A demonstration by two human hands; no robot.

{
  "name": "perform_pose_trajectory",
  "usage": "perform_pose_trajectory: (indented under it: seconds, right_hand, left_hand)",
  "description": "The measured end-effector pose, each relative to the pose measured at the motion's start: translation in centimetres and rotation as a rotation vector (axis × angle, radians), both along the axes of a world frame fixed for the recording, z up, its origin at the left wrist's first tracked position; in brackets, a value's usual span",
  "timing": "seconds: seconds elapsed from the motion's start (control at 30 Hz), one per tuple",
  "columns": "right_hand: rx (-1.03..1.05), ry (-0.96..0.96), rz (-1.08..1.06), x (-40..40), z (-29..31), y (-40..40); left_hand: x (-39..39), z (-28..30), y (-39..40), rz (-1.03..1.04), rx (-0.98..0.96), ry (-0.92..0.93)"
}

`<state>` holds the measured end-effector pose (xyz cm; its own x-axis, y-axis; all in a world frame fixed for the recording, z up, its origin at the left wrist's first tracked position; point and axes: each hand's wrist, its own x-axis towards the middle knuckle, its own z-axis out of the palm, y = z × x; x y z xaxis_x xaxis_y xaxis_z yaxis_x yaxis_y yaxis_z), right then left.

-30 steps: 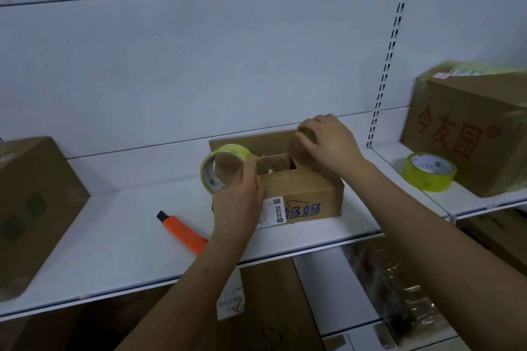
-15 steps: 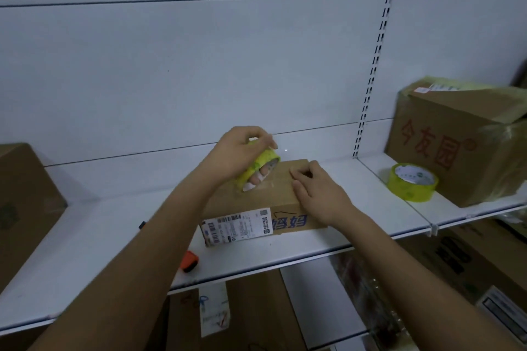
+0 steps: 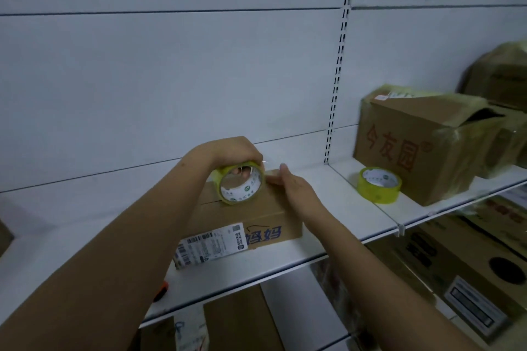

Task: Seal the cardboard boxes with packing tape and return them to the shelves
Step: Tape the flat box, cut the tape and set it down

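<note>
A small cardboard box (image 3: 256,219) with a white barcode label and blue characters sits on the white shelf (image 3: 328,239), its top flaps closed. My left hand (image 3: 228,152) grips a yellow-green tape roll (image 3: 241,186) standing on edge on the box top, fingers through its core. My right hand (image 3: 296,189) lies flat on the right part of the box top, fingers straight, just beside the roll.
A second tape roll (image 3: 379,184) lies on the right shelf section before a large taped box (image 3: 422,145) with red characters. An orange cutter (image 3: 162,290) peeks out under my left forearm. More cartons (image 3: 470,259) fill the lower shelf.
The box flaps went from open to closed. My left hand brought the roll from the box's left side onto its top, and my right hand now presses the lid flat.
</note>
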<state>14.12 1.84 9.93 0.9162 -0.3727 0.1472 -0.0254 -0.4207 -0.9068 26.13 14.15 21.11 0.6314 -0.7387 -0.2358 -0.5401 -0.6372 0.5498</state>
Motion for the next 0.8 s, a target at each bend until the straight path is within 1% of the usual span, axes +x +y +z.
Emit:
perform_pose_trajectory:
  seconds: [0.03,0.07,0.2,0.37,0.47,0.53,0.57,0.6,0.63,0.67,0.73,0.77,0.8]
  right_hand:
    - [0.071,0.0,-0.028,0.3,0.6,0.1]
    - [0.1,0.004,-0.058,0.7,1.1,0.1]
    - [0.044,-0.008,-0.148,1.6,2.6,0.4]
    - [0.077,-0.083,-0.2,2.4,1.3,0.5]
    - [0.088,-0.102,-0.251,2.5,1.0,0.7]
    - [0.094,-0.096,-0.271,2.4,1.0,0.8]
    - [0.1,-0.094,-0.288,2.4,0.9,0.7]
    - [0.109,-0.093,-0.31,2.3,0.6,0.6]
    - [0.12,-0.096,-0.329,2.2,0.5,0.4]
    - [0.128,-0.097,-0.341,2.1,0.4,0.3]
    - [0.126,-0.097,-0.344,2.1,0.3,0.2]
    - [0.127,-0.1,-0.342,2.1,0.3,0.1]
    - [0.13,-0.101,-0.341,2.1,0.3,0.1]
  left_hand:
    - [0.0,0.0,-0.1,-0.018,0.0,0.001]
    - [-0.1,0.0,-0.1,-0.036,0.0,-0.002]
    - [-0.2,-0.1,-0.5,-0.054,-0.025,-0.04]
    - [0.5,-0.7,-0.4,-0.039,-0.084,-0.042]
    - [0.7,-0.9,-0.8,-0.028,-0.051,-0.097]
    - [0.8,-1.0,-1.0,0.031,0.011,-0.132]
    - [0.8,-1.0,-0.8,0.062,-0.002,-0.169]
    - [0.9,-1.1,-0.6,0.096,-0.055,-0.218]
    - [0.8,-1.4,-0.1,0.125,-0.155,-0.253]
    - [0.5,-1.9,0.6,0.151,-0.288,-0.234]
    - [-0.8,-3.8,2.4,0.188,-0.55,-0.067]
    - [-1.6,-5.0,3.3,0.2,-0.626,0.007]
    - [-2.2,-6.4,4.0,0.212,-0.659,0.039]
